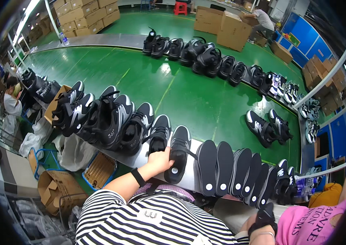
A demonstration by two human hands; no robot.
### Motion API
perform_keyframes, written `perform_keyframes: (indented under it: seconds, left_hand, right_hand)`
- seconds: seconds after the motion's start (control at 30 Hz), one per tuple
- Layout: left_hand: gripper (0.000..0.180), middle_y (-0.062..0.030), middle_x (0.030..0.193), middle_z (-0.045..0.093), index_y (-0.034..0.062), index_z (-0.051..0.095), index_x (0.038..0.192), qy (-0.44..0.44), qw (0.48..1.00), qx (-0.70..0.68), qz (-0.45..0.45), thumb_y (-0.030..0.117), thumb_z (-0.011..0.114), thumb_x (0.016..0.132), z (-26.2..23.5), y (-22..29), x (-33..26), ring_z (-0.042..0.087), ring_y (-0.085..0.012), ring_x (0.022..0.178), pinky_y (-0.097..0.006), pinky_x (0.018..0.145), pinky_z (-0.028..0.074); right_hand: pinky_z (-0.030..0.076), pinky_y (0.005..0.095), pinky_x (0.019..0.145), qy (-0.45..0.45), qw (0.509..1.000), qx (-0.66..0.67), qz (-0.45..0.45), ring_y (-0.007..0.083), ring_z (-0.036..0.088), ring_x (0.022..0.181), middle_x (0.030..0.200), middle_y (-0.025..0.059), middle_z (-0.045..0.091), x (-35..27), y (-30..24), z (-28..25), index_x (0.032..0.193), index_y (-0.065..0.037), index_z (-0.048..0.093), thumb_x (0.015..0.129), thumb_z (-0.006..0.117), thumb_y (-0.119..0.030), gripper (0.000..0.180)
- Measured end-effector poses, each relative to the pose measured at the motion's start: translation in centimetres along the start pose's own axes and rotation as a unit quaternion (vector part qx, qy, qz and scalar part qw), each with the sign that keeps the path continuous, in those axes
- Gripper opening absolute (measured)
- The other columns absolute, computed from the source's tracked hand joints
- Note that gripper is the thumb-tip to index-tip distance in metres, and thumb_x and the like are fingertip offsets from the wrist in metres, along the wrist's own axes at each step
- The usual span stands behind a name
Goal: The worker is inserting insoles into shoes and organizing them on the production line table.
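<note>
The left hand (159,161) is reaching in over the desk (192,176), a black band (137,177) circling its wrist. Its fingers are curling in, nearly together — the edge of a shoe's opening is sitting between them and the thumb, though their undersides are hiding from view.

That shoe (179,141) is resting on the desk, its toe pointing away from the person and its heel facing the body. It is showing a dark grey upper, a pale grey rim around the toe and a black, roomy opening; a white round sticker is standing out toward the heel, and a black strap is sticking out to the right. A second shoe (160,130) is lying just left of it, wearing the same dark and pale grey, with the hand covering part of its heel.

The right hand is hard to make out: near the striped cuff (242,237), bare skin and a black item (266,214) are crowding together, so I cannot tell how its fingers are set or what they are holding.

Right of the pair, black insoles (206,165) are standing in a row of stacks, white stickers marking their heel ends. More black shoes (111,122) are lining the desk to the left — and beyond, another pair (262,126) is sitting on the green surface (205,106). A co-worker in a pink shirt (307,222) is staying close on the right.
</note>
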State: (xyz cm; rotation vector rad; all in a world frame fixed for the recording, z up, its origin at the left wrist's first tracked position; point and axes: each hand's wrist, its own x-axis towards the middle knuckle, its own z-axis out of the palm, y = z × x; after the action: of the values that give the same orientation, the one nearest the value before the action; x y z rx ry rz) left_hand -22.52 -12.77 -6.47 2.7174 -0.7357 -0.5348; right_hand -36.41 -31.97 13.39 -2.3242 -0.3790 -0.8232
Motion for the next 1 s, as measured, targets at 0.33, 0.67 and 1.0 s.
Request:
perform_keyframes:
  seconds: [0.33, 0.67, 1.0]
  left_hand:
    - [0.035, -0.0175, 0.075, 0.060, 0.0033, 0.047, 0.101, 0.037, 0.999, -0.009, -0.031, 0.014, 0.051, 0.068, 1.1, -0.7, -0.5, 0.059, -0.0318, 0.070, -0.042, 0.062, 0.046]
    - [0.041, -0.0142, 0.089, 0.061, 0.0089, 0.054, 0.104, 0.065, 0.974, -0.213, 0.048, 0.009, 0.052, 0.063, -10.8, -0.1, 1.8, 0.059, -0.0261, 0.084, -0.033, 0.073, 0.046]
    - [0.034, -0.0170, 0.094, 0.060, 0.0052, 0.059, 0.097, 0.193, 0.981, -0.014, -0.026, 0.010, 0.050, 0.065, -29.3, -5.6, 20.0, 0.057, -0.0291, 0.089, -0.035, 0.077, 0.045]
  right_hand:
    - [0.038, 0.0374, 0.072, -0.023, 0.999, -0.037, 0.032, 0.0283, 0.049, 0.085, 0.090, 0.0118, 0.049, -5.1, 0.4, -1.9, 0.097, 0.001, 0.050, 0.074, 0.051, -0.015, 0.029]
    - [0.035, 0.0405, 0.079, -0.025, 0.988, -0.114, 0.105, 0.0306, 0.045, 0.093, 0.101, 0.0142, 0.044, -9.3, 1.1, -3.7, 0.103, 0.000, 0.046, 0.075, 0.049, -0.018, 0.034]
    - [0.032, 0.0435, 0.085, 0.012, 0.959, -0.212, 0.190, 0.0328, 0.042, 0.102, 0.112, 0.0165, 0.040, -7.6, 2.1, -0.9, 0.109, -0.001, 0.043, 0.076, 0.047, -0.021, 0.038]
